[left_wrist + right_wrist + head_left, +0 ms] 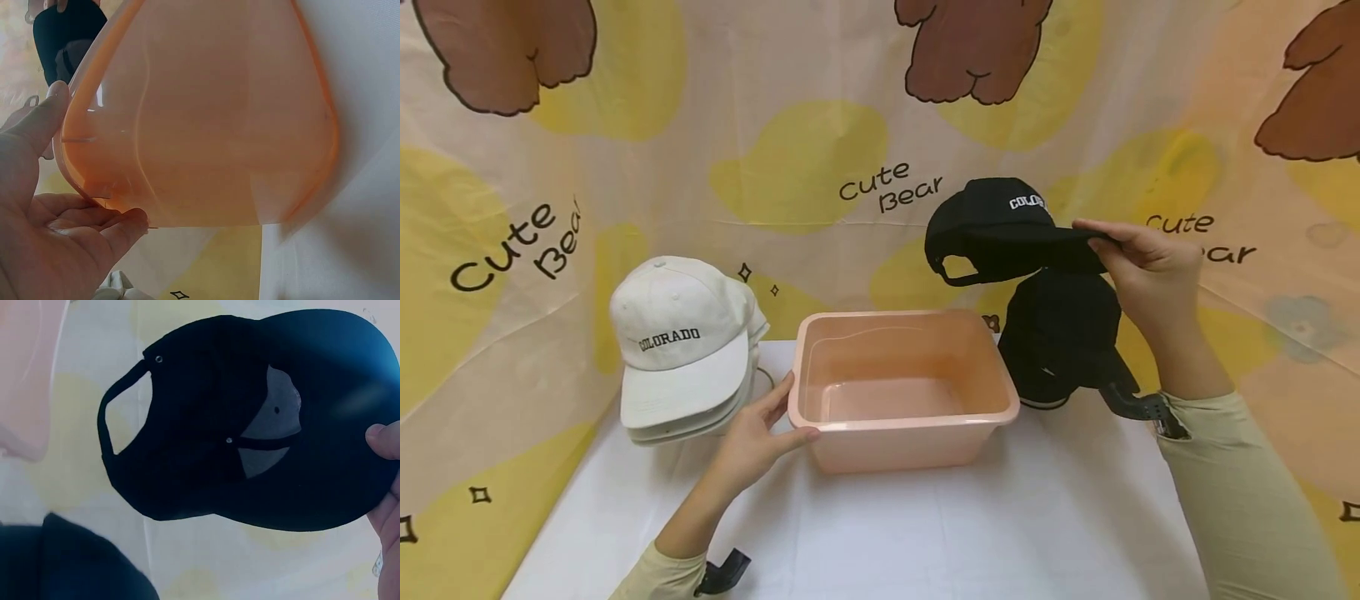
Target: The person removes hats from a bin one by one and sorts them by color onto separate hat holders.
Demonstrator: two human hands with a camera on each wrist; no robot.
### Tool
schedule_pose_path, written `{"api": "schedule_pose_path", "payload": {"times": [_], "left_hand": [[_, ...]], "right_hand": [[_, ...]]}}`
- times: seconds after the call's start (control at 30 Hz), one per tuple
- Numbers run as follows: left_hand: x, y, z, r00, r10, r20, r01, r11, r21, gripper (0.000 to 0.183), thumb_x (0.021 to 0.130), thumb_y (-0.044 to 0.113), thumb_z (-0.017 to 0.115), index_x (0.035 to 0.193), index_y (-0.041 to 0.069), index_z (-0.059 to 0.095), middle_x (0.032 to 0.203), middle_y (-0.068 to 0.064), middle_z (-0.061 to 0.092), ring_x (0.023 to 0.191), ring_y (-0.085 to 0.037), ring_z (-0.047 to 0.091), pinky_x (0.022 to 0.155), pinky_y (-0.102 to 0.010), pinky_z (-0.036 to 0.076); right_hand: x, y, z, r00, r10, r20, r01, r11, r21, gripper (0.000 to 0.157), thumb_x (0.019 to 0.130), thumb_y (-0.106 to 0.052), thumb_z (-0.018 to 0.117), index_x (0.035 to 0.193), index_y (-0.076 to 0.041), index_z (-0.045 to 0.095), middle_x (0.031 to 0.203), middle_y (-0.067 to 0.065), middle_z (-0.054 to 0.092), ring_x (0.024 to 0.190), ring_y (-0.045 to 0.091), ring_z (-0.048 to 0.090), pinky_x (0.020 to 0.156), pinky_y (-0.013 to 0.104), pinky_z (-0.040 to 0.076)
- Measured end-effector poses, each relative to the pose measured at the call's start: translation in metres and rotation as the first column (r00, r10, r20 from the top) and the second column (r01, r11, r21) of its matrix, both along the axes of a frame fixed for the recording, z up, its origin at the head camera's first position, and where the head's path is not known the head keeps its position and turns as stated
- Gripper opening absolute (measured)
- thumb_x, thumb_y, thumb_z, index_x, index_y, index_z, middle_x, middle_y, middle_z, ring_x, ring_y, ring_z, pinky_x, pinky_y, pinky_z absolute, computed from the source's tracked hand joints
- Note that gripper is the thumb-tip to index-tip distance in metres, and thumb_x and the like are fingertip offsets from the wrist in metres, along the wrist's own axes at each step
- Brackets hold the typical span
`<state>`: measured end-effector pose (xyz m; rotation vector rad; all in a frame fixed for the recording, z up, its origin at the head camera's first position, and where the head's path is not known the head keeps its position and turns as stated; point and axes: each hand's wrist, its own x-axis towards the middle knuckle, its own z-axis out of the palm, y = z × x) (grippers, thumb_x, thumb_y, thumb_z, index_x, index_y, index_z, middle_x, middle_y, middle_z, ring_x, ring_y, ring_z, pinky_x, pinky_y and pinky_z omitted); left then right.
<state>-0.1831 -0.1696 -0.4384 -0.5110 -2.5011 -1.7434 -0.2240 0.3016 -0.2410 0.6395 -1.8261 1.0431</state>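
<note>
My right hand (1153, 279) pinches a black baseball cap (992, 221) by the edge of its brim, holding it in the air over the back right. White lettering shows on the cap's front, and its underside and back strap face the right wrist camera. A pink plastic tub (895, 450) stands on the table, with nothing visible inside. At the tub's left corner my left hand (760, 437) grips the rim, its thumb along the front and its fingers at the side. The left wrist view shows the same hand (69, 237) against the tub wall (206, 125).
More black caps (1063, 325) lie right of the tub, under the held one. White caps (681, 350) are stacked to its left, the top one lettered COLORADO. The table (880, 533) has a white cover, and a patterned cloth (790, 75) hangs behind.
</note>
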Motion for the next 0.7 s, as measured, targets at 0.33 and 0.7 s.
{"api": "schedule_pose_path", "payload": {"times": [0.33,0.7], "left_hand": [[-0.002,0.0,0.001,1.0,0.001,-0.003,-0.001,1.0,-0.007,0.1,0.079,0.025,0.09,0.157,0.0,0.034,0.162,-0.018,0.035,0.143,-0.032,0.044,0.108,-0.031,0.045],[-0.001,-0.001,0.0,1.0,-0.006,-0.003,0.006,1.0,0.007,0.1,0.079,0.024,0.09,0.157,-0.003,0.033,0.162,-0.02,0.034,0.145,-0.033,0.042,0.109,-0.031,0.044]], "right_hand": [[-0.003,0.016,0.009,0.989,-0.146,0.007,0.147,0.989,-0.034,0.02,0.089,0.015,0.069,0.103,0.005,0.079,0.103,0.012,0.079,0.096,-0.002,0.073,0.084,0.011,0.057],[-0.004,0.026,0.015,0.966,-0.255,-0.031,0.255,0.967,0.015,0.018,0.09,0.011,0.07,0.101,0.001,0.081,0.1,0.013,0.079,0.09,-0.013,0.069,0.077,0.004,0.052]]}}
